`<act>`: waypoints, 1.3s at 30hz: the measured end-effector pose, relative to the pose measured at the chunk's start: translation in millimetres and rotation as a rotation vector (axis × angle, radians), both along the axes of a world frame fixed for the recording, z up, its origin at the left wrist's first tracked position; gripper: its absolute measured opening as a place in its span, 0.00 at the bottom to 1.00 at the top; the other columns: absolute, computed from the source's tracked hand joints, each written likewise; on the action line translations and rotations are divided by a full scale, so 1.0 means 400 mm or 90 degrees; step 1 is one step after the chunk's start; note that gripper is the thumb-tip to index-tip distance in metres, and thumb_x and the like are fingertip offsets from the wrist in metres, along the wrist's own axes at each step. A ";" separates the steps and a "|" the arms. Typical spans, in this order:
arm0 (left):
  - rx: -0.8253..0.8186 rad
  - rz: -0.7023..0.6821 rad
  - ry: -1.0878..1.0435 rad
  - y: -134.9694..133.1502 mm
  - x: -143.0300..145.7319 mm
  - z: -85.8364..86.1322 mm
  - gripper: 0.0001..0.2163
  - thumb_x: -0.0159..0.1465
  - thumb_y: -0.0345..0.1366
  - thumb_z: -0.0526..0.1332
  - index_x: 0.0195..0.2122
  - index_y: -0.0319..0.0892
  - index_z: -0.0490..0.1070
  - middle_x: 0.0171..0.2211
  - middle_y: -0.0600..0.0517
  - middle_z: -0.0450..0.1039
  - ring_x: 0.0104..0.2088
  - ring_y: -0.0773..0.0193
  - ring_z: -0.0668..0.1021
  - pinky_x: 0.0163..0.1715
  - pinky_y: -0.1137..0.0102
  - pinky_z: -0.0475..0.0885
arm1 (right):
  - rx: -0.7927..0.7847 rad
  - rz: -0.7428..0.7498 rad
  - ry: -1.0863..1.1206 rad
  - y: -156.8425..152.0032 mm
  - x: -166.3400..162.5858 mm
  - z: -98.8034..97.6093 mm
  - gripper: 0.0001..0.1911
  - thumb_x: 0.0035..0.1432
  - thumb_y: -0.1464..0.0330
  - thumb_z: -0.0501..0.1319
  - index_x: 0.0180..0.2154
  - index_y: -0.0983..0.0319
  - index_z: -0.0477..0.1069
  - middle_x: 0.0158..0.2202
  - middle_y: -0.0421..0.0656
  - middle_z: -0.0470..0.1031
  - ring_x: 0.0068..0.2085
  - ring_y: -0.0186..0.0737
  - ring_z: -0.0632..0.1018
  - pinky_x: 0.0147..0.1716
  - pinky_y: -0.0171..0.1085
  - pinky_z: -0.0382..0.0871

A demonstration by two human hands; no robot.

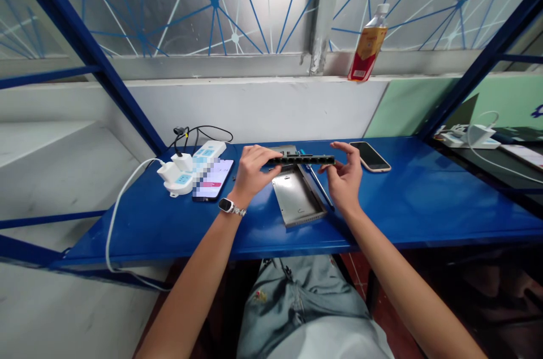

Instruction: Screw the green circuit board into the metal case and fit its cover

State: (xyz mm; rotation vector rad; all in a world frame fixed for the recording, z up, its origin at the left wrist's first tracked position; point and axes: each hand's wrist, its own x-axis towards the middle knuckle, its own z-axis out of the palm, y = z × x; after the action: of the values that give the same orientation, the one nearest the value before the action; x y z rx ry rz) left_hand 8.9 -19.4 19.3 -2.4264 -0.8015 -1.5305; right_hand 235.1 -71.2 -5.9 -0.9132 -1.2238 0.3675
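Both hands hold a long black strip with a row of ports [300, 160] level above the blue table [424, 200]. My left hand [251, 171], with a watch on the wrist, grips its left end. My right hand [345, 173] pinches its right end. Under the strip lies a flat grey metal case panel [296, 198] on the table. A thin screwdriver [319, 184] lies along the panel's right edge.
A white power strip with plugs and cables [186, 169] and a lit phone [212, 178] lie at the left. A dark phone [370, 156] rests right of my right hand. A bottle [368, 47] stands on the window ledge. Blue frame posts flank the table.
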 end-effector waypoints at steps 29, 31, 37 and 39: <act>-0.297 -0.008 -0.299 0.013 -0.002 -0.007 0.20 0.60 0.48 0.72 0.49 0.45 0.75 0.47 0.48 0.80 0.46 0.56 0.81 0.46 0.62 0.77 | -0.256 0.269 -0.058 0.069 0.070 0.034 0.23 0.55 0.47 0.70 0.30 0.60 0.71 0.20 0.35 0.70 0.18 0.32 0.71 0.19 0.33 0.63; -0.378 -0.061 -0.345 0.020 -0.006 -0.006 0.20 0.63 0.54 0.67 0.48 0.45 0.76 0.42 0.48 0.81 0.43 0.56 0.82 0.42 0.63 0.78 | -0.291 0.268 -0.010 0.060 0.059 0.035 0.24 0.53 0.47 0.72 0.27 0.60 0.68 0.16 0.34 0.67 0.16 0.32 0.70 0.16 0.32 0.56; -0.607 -0.215 -0.483 0.024 -0.005 0.005 0.27 0.67 0.62 0.55 0.40 0.41 0.77 0.29 0.45 0.79 0.34 0.52 0.83 0.31 0.61 0.78 | -0.330 0.287 0.057 0.037 0.050 0.027 0.25 0.52 0.46 0.72 0.26 0.59 0.67 0.15 0.37 0.70 0.15 0.32 0.67 0.16 0.32 0.56; -0.646 -0.229 -0.506 0.029 -0.002 0.004 0.25 0.64 0.61 0.60 0.40 0.40 0.77 0.28 0.45 0.78 0.33 0.51 0.84 0.30 0.61 0.79 | -0.334 0.287 0.054 0.034 0.048 0.025 0.25 0.52 0.46 0.72 0.26 0.59 0.67 0.15 0.38 0.71 0.15 0.32 0.67 0.16 0.33 0.57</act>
State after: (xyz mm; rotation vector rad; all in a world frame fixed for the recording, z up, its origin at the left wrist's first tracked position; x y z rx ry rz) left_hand 8.1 -7.9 20.8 -2.5754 -1.6765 -2.8546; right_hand 254.5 -57.5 4.0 -1.0418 -1.2735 1.1154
